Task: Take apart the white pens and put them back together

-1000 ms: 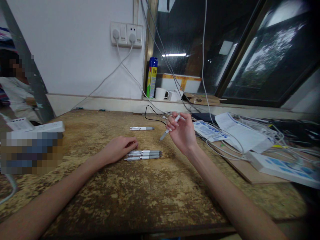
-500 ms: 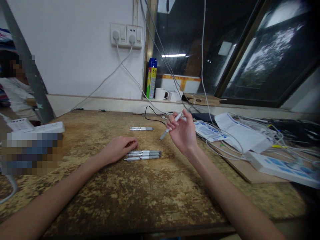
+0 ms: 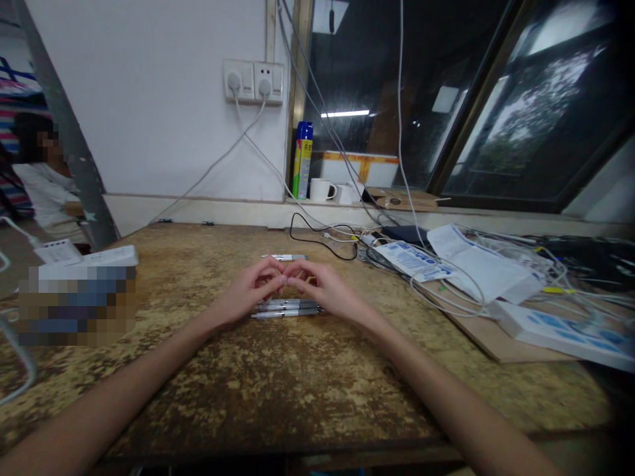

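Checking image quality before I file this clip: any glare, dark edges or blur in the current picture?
Head view: a bright white strip glares in the window; same view, the right edge fades to black; same view, detail is soft where the left hand and right hand meet by the pens, so anything pinched there is unclear.

few slim pens point(image 3: 285, 314) lying flat side by side in a tight row, a bit below + left of ctr frame, pretty much horizontal. whitish bodies, greyer twd the right, ends partly blocked so can't count em tbh. another pen point(image 3: 294, 257) lies solo higher up, approx parallel, also partly hidden.
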Demonstrator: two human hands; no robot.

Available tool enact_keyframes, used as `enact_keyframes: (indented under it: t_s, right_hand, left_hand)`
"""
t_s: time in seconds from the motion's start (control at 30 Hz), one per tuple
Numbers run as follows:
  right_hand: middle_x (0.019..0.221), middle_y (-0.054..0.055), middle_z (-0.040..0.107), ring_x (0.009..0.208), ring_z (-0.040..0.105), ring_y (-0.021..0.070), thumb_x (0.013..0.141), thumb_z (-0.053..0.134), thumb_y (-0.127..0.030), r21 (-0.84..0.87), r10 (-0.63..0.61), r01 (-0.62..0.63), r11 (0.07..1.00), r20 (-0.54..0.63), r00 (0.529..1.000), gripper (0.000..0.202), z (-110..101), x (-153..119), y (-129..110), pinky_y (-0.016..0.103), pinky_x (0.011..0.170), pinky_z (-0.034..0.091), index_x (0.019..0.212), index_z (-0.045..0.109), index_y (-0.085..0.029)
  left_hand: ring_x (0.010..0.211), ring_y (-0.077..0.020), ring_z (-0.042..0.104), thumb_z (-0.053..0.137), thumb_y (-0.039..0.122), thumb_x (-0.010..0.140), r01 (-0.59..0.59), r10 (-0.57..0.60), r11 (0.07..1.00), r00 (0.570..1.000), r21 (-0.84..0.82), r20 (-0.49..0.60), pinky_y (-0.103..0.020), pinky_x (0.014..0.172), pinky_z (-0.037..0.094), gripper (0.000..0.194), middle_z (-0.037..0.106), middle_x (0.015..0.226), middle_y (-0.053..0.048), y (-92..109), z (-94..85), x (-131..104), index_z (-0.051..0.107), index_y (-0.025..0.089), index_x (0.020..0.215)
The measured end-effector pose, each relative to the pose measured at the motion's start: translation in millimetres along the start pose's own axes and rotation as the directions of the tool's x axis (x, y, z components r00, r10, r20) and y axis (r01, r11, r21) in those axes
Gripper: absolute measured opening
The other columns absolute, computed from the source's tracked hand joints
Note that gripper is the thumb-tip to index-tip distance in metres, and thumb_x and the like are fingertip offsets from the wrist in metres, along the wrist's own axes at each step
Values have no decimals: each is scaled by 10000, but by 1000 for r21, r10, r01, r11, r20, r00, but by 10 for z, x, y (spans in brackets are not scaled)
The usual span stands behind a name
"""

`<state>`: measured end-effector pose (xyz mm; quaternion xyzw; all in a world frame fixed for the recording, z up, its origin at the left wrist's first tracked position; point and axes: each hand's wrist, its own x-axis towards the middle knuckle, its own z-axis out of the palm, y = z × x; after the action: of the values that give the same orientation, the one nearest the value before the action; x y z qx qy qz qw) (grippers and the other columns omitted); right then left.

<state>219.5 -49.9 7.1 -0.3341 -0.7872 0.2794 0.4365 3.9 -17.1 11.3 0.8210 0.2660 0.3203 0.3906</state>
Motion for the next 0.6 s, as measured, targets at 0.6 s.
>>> enact_keyframes:
  t_s: [0.6]
  right_hand:
    - [902, 57, 754, 760, 630, 170, 909, 698, -395, -214, 282, -237, 948, 209, 936, 271, -358, -89, 562, 297, 708, 483, 1039, 773, -171]
  left_hand:
    - [764, -187, 635, 622, 536, 949, 23, -95, 922, 982, 386, 166, -282, 695, 458, 357, 721, 829, -31, -366, -509, 27, 715, 192, 953]
